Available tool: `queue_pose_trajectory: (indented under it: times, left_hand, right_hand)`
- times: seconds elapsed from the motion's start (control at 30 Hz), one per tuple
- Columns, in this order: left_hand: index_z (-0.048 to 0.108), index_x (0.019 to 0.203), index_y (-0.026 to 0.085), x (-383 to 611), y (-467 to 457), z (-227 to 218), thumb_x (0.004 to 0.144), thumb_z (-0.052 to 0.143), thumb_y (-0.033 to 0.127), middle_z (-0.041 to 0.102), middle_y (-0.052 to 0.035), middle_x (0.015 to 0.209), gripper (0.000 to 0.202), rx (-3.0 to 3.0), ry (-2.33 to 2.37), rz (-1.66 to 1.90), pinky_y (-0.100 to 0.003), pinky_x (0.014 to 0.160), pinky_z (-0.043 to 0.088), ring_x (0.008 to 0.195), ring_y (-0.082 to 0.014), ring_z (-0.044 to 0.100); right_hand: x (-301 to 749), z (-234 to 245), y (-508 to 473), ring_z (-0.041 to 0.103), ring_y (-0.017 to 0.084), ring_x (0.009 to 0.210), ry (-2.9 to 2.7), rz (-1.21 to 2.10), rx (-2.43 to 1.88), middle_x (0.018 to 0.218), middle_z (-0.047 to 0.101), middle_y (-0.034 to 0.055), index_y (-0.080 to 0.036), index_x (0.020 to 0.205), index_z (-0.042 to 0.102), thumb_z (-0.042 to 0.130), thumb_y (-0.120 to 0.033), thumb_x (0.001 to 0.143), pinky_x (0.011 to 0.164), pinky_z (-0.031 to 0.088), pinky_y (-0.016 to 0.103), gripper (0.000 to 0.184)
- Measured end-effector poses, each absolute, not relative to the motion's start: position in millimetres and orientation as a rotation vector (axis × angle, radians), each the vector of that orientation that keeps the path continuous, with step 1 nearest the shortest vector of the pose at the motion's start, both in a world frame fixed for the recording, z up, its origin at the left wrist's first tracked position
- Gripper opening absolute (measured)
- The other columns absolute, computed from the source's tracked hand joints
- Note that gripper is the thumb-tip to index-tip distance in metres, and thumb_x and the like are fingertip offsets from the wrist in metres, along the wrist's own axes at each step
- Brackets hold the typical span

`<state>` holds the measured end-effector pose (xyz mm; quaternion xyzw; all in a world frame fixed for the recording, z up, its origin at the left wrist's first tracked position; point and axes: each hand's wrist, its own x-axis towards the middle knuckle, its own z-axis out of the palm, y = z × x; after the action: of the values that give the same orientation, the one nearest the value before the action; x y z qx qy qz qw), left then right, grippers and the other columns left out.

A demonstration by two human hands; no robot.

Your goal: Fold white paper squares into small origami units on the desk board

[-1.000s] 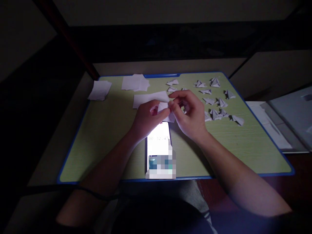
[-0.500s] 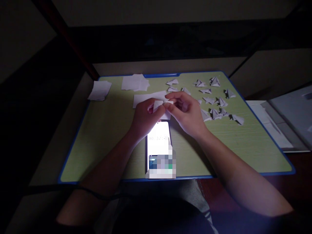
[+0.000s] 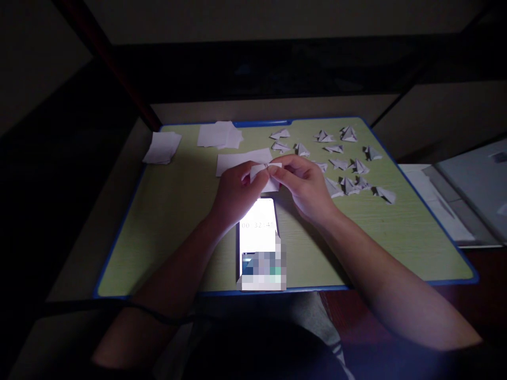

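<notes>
Between my two hands is a small piece of folded white paper [image 3: 271,184], held above the table just past the top of the phone. My left hand [image 3: 237,187] grips its left side, thumb on top. On the other side, my right hand [image 3: 303,182] pinches the paper near its upper middle, thumb and fingers close together. Both thumb tips almost meet at a crease. The fingers beneath the paper are hidden. A flat white sheet [image 3: 233,161] lies on the table behind my left hand.
A lit phone [image 3: 257,240] showing a timer lies on the green table [image 3: 170,232] before me. Stacked white paper squares [image 3: 162,146] lie at the left, with another paper stack [image 3: 217,134] at the back. Several folded paper pieces [image 3: 348,133] are spread at the right.
My right hand's fingers have come down and closed nearer the paper. The paper has tilted slightly; my left hand has hardly moved.
</notes>
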<state>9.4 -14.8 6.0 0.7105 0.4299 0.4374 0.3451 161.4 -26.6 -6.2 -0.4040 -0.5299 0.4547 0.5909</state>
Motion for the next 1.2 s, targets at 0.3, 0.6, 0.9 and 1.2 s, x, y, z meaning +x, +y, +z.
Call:
queue_pose_trajectory:
  times: [0.3,0.6,0.9,1.2]
  left_hand:
    - [0.060,0.082,0.019,6.2,-13.8,10.0,0.084,0.060,0.031,0.068,-0.0016,0.077,0.012,1.822,1.020,1.254,-0.022,0.056,0.050,0.064,-0.0107,0.060]
    - [0.062,0.076,0.018,7.3,-14.0,8.3,0.081,0.060,0.020,0.069,-0.0002,0.074,0.006,1.826,1.057,1.235,-0.020,0.055,0.049,0.063,-0.0100,0.061]
    - [0.061,0.076,0.019,7.9,-13.9,6.4,0.082,0.058,0.021,0.066,-0.0001,0.070,0.007,1.873,1.117,1.177,-0.020,0.053,0.046,0.062,-0.0104,0.058]
    - [0.062,0.080,0.019,7.6,-14.0,6.4,0.082,0.060,0.020,0.069,-0.0002,0.076,0.003,1.884,1.066,1.254,-0.021,0.054,0.047,0.062,-0.0097,0.059]
  right_hand:
    - [172.0,2.6,-25.7,0.044,0.009,0.052,-1.256,1.031,-1.028,0.061,0.056,-0.0032,-0.020,0.072,0.064,0.078,-0.045,0.077,0.050,0.033,0.026,0.029]
    - [168.5,9.0,-29.3,0.048,0.009,0.051,-1.262,1.153,-1.064,0.058,0.056,-0.0029,-0.018,0.069,0.063,0.085,-0.051,0.067,0.044,0.034,0.023,0.040]
    - [169.7,8.0,-28.3,0.051,0.009,0.053,-1.279,1.149,-1.018,0.063,0.063,-0.0022,-0.018,0.075,0.070,0.084,-0.040,0.070,0.048,0.037,0.023,0.027]
    - [170.7,9.9,-28.2,0.048,0.009,0.051,-1.273,1.116,-1.085,0.059,0.059,-0.0030,-0.018,0.067,0.063,0.081,-0.035,0.069,0.047,0.033,0.024,0.025]
